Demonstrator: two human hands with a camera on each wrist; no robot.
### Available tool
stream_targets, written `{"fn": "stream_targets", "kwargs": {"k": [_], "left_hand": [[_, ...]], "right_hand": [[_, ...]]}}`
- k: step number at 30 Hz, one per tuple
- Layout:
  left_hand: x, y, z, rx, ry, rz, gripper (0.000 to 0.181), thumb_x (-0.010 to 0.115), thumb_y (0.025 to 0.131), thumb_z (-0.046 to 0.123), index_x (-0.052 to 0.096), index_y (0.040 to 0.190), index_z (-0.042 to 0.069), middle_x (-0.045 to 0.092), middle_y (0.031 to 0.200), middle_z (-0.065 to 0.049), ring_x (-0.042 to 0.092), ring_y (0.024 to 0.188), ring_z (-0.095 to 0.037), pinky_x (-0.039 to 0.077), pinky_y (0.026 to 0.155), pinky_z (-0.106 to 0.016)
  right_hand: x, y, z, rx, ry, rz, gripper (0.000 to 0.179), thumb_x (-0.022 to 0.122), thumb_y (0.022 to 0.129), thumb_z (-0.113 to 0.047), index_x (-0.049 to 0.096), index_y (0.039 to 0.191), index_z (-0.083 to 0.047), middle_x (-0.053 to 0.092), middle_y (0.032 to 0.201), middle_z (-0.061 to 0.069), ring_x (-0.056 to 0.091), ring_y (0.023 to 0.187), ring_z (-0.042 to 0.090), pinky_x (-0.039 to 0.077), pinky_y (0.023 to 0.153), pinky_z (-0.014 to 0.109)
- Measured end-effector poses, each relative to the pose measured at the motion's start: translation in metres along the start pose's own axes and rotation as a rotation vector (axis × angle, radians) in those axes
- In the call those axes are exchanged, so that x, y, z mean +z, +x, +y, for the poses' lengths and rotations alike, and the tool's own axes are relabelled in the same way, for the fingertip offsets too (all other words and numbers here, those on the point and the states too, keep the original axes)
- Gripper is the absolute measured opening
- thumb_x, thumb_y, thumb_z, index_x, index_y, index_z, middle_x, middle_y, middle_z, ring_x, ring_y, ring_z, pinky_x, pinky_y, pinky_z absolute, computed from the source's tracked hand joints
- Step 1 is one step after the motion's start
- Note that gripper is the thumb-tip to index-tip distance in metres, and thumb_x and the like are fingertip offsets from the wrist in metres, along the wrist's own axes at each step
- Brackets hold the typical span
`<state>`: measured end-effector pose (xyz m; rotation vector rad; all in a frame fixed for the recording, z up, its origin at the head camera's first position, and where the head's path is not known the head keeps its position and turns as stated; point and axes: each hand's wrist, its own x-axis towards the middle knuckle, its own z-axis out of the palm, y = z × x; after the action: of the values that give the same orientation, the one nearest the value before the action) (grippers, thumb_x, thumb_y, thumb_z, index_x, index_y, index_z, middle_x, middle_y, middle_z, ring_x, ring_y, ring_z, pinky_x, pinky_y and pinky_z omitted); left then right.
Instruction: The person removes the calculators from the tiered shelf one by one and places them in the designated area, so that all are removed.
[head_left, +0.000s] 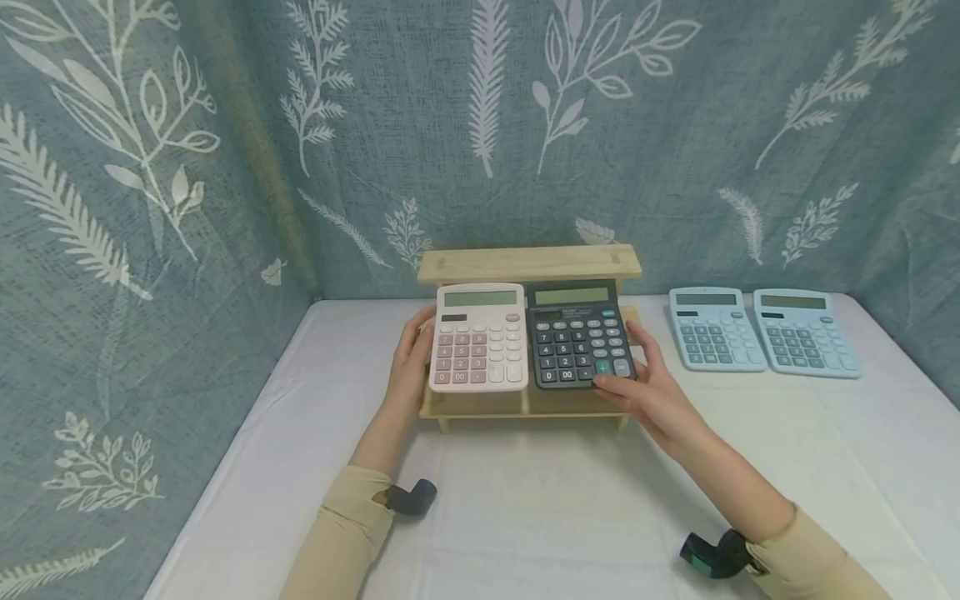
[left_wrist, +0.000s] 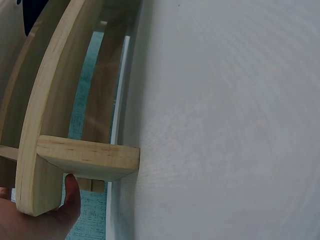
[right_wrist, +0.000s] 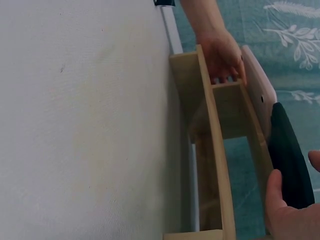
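Observation:
In the head view, a white-and-pink calculator (head_left: pixel 480 340) and a black calculator (head_left: pixel 573 337) lean side by side on a small wooden rack (head_left: pixel 480 406). My left hand (head_left: pixel 408 362) is at the rack's left end, beside the pink calculator. The left wrist view shows that hand (left_wrist: pixel 42 222) gripping the end of the wood, its thumb up near a leg. My right hand (head_left: pixel 663 404) holds the black calculator by its lower right corner, thumb on the front. From the right wrist, the black calculator (right_wrist: pixel 290 155) appears edge-on against the rack's upper rail.
Two light blue calculators, one (head_left: pixel 717 329) nearer the rack and another (head_left: pixel 806 333) farther right, lie on the white-covered table (head_left: pixel 525 517). A blue-green curtain (head_left: pixel 465 167) with leaf prints hangs behind and along the left side.

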<state>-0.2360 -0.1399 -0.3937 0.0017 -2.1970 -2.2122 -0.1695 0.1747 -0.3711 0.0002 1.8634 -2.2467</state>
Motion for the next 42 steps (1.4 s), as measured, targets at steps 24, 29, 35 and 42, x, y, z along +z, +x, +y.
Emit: {"fn": "stream_targets", "kwargs": {"k": [24,29,35,42], "left_hand": [[0.004,-0.014,0.018,0.023,0.027,-0.012,0.045,0.035,0.107,0.027,0.034,0.150,0.014,0.034,0.155,-0.007,0.025,0.144,-0.023,0.027,0.114,-0.047],[0.004,-0.014,0.018,0.021,0.019,-0.015,0.046,0.035,0.107,0.026,0.034,0.151,0.013,0.035,0.154,-0.008,0.027,0.143,-0.024,0.028,0.113,-0.046],[0.004,-0.014,0.019,0.010,0.022,-0.010,0.045,0.035,0.107,0.026,0.034,0.151,0.014,0.034,0.154,-0.008,0.027,0.143,-0.024,0.028,0.113,-0.046],[0.004,-0.014,0.018,0.010,0.022,-0.006,0.047,0.035,0.107,0.026,0.032,0.151,0.012,0.033,0.155,-0.008,0.025,0.144,-0.024,0.027,0.114,-0.047]], "right_hand": [[0.006,0.007,0.004,-0.021,0.061,-0.025,0.103,0.062,0.086,0.008,-0.004,0.156,-0.030,0.033,0.148,0.017,0.064,0.106,0.013,0.051,0.093,0.031],[0.006,0.007,0.005,-0.019,0.074,-0.028,0.102,0.061,0.086,0.009,-0.003,0.156,-0.029,0.033,0.147,0.017,0.064,0.105,0.013,0.051,0.093,0.031],[0.006,0.007,0.005,-0.022,0.070,-0.038,0.100,0.061,0.087,0.008,-0.002,0.156,-0.028,0.033,0.149,0.018,0.064,0.106,0.014,0.051,0.093,0.033],[0.005,0.007,0.006,-0.013,0.076,-0.038,0.100,0.061,0.088,0.008,-0.003,0.156,-0.029,0.033,0.149,0.018,0.065,0.105,0.014,0.051,0.093,0.033]]}}
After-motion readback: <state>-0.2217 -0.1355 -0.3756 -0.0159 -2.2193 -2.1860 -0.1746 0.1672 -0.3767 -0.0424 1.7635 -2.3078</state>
